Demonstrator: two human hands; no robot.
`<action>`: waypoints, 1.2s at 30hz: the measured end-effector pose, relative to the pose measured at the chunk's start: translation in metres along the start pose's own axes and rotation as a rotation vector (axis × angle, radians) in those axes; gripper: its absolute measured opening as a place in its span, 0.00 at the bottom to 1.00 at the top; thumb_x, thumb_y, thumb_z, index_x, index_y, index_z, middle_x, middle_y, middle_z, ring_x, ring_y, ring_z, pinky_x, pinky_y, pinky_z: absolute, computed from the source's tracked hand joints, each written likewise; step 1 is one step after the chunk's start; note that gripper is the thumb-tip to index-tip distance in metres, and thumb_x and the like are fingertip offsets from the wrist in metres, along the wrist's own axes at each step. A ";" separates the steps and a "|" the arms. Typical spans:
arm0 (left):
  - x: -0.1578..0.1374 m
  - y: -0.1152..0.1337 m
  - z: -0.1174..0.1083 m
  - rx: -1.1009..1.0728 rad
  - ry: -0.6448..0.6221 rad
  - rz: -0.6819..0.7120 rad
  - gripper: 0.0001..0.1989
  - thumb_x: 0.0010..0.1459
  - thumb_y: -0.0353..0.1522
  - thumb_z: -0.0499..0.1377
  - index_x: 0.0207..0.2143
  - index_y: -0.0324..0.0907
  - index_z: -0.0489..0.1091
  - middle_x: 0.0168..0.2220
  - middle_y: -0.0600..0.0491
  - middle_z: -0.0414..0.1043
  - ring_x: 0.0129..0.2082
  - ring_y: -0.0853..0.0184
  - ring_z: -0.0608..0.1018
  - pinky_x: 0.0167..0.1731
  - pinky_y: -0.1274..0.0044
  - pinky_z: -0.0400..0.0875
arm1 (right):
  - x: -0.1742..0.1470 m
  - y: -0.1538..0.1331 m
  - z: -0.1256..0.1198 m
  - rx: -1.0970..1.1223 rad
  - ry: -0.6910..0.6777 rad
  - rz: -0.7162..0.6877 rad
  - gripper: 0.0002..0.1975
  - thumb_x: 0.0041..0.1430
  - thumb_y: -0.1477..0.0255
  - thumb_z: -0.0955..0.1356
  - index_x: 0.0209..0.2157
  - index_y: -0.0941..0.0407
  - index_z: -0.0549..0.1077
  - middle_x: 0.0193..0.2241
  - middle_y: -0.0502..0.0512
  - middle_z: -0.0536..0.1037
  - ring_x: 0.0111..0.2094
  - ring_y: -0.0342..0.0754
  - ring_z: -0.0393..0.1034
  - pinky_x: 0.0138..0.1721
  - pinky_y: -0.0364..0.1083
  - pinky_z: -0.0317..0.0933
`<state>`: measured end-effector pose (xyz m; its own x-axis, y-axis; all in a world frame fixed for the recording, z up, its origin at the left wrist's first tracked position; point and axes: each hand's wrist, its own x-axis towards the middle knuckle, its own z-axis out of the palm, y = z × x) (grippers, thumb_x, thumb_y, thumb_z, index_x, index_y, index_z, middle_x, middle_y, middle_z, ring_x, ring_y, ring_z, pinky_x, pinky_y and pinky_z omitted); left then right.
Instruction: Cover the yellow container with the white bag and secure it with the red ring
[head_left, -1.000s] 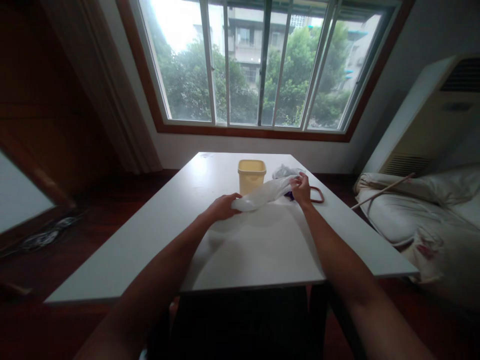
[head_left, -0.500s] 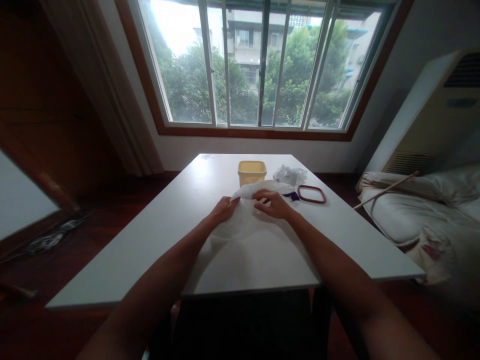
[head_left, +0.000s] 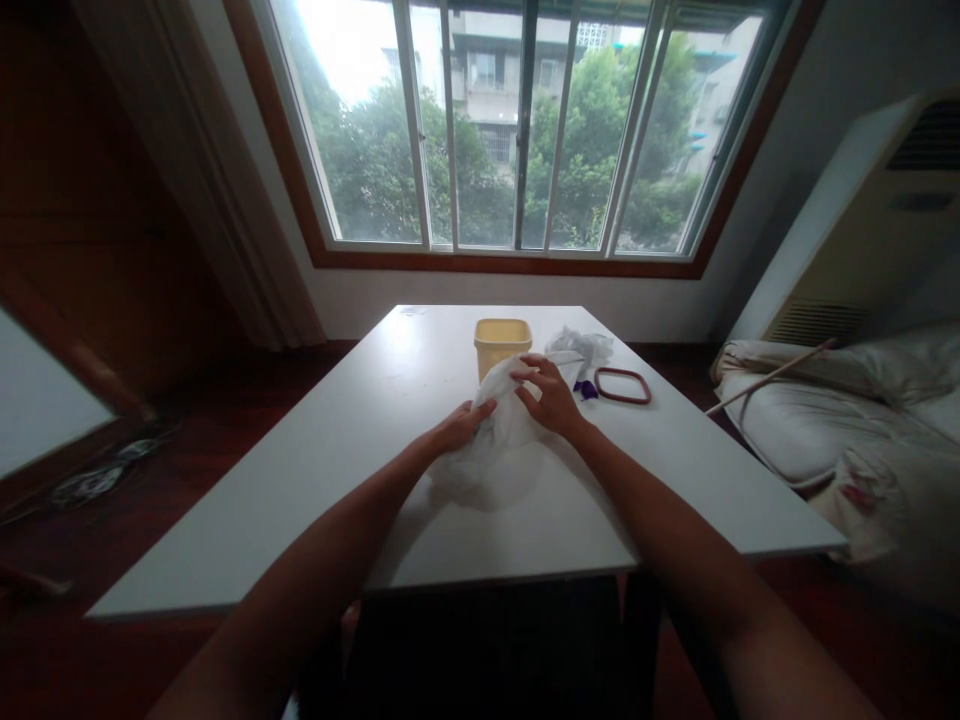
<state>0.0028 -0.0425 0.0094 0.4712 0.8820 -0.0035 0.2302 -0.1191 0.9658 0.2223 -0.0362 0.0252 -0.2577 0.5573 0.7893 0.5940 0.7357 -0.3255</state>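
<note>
Shifted white bag [head_left: 511, 425], translucent, wrinkled

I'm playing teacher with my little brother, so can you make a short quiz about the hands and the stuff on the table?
1. True or false: the yellow, plastic-looking tub stands on the white, smooth-topped table, left of the reddish-brown, rounded-square ring.

2. What is the left hand holding?
A) The ring
B) Some thin, white, plastic-looking film
C) The tub

3. Fill in the colour: a small, crumpled ______ scrap shows between the right hand and the ring.

Key: 1 true; 2 B; 3 purple.
</note>
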 end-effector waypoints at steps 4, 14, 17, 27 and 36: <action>-0.005 0.006 -0.004 0.194 0.031 0.001 0.29 0.54 0.56 0.55 0.29 0.37 0.71 0.26 0.49 0.73 0.24 0.67 0.73 0.25 0.76 0.66 | 0.003 0.002 -0.003 0.002 0.051 0.034 0.08 0.62 0.69 0.65 0.36 0.54 0.77 0.51 0.60 0.73 0.53 0.54 0.66 0.57 0.56 0.60; 0.006 -0.002 -0.016 0.682 0.202 0.181 0.19 0.58 0.46 0.55 0.29 0.39 0.73 0.28 0.52 0.74 0.31 0.65 0.75 0.30 0.77 0.66 | 0.006 0.006 -0.014 -0.040 0.127 0.331 0.21 0.64 0.61 0.60 0.19 0.53 0.59 0.16 0.45 0.59 0.21 0.43 0.55 0.26 0.44 0.50; 0.009 -0.005 -0.021 0.747 0.322 0.188 0.15 0.59 0.42 0.54 0.33 0.41 0.74 0.33 0.51 0.76 0.34 0.64 0.75 0.34 0.76 0.68 | 0.006 0.016 -0.019 -0.069 0.177 0.362 0.21 0.63 0.60 0.60 0.18 0.53 0.57 0.15 0.45 0.57 0.21 0.42 0.53 0.26 0.44 0.47; 0.009 -0.014 -0.035 0.884 0.421 0.059 0.16 0.51 0.31 0.57 0.44 0.43 0.72 0.44 0.48 0.76 0.44 0.60 0.76 0.40 0.73 0.70 | 0.004 0.050 -0.037 -0.174 0.285 0.454 0.21 0.62 0.60 0.60 0.17 0.53 0.60 0.14 0.46 0.60 0.21 0.43 0.53 0.25 0.45 0.48; 0.009 -0.008 -0.034 0.856 0.405 0.006 0.22 0.47 0.26 0.55 0.46 0.47 0.74 0.42 0.51 0.78 0.41 0.61 0.78 0.38 0.74 0.69 | -0.009 0.086 -0.043 -0.371 0.280 0.672 0.15 0.57 0.61 0.64 0.21 0.54 0.69 0.18 0.53 0.70 0.23 0.47 0.60 0.28 0.45 0.55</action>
<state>-0.0240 -0.0180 0.0103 0.1796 0.9524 0.2462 0.8513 -0.2759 0.4464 0.3086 0.0057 0.0127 0.4139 0.6811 0.6039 0.7804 0.0760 -0.6206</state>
